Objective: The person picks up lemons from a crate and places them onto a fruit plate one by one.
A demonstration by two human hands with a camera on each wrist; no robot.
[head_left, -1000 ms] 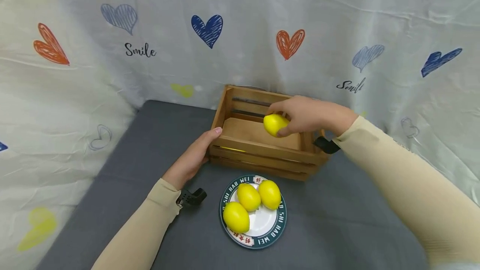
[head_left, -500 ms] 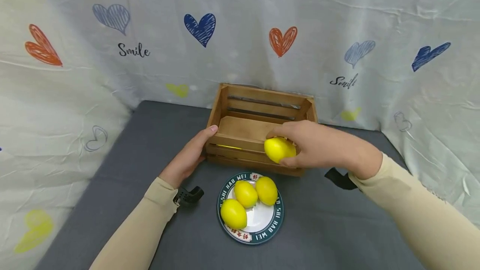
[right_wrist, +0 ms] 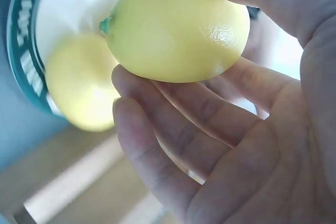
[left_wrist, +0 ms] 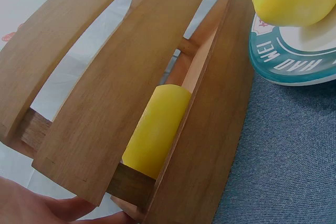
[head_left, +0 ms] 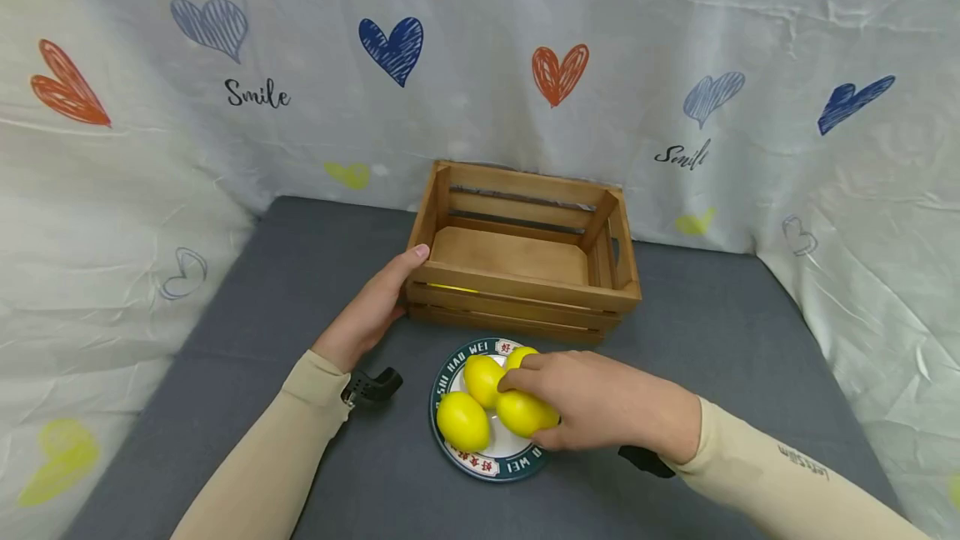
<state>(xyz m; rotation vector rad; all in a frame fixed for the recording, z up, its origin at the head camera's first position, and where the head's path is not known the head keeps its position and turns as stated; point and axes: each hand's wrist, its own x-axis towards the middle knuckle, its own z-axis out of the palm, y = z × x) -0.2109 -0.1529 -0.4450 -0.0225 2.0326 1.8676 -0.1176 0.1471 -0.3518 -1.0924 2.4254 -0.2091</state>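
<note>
We find the lemon (head_left: 523, 417) that matters most at the plate, clamped between the thumb and fingers of the right hand (head_left: 603, 400); that grip is firmly closed round it, and we cannot tell whether the fruit already bears on the china. We judge the step to be the set-down on the plate (head_left: 504, 472), where three other lemons (head_left: 462, 422) sit close together, so the next move should call for lowering the fruit fully into the gap, then parting the fingers gently so that the neighbours do not roll. Just beyond stands the wooden crate (head_left: 525, 283), its front left corner held by the left hand (head_left: 367, 315), thumb over the top edge. Through the crate's slats we spot a yellow shape (left_wrist: 157, 129), probably one more lemon, so we would guess the work is not finished. All of it rests on the grey counter (head_left: 322, 248). Against the frame from one second ago, we notice that the held lemon has left the space over the open crate, crossed its front boards and reached the plate, while the left hand has stayed at the same corner and the three lemons remain grouped as they were.
</note>
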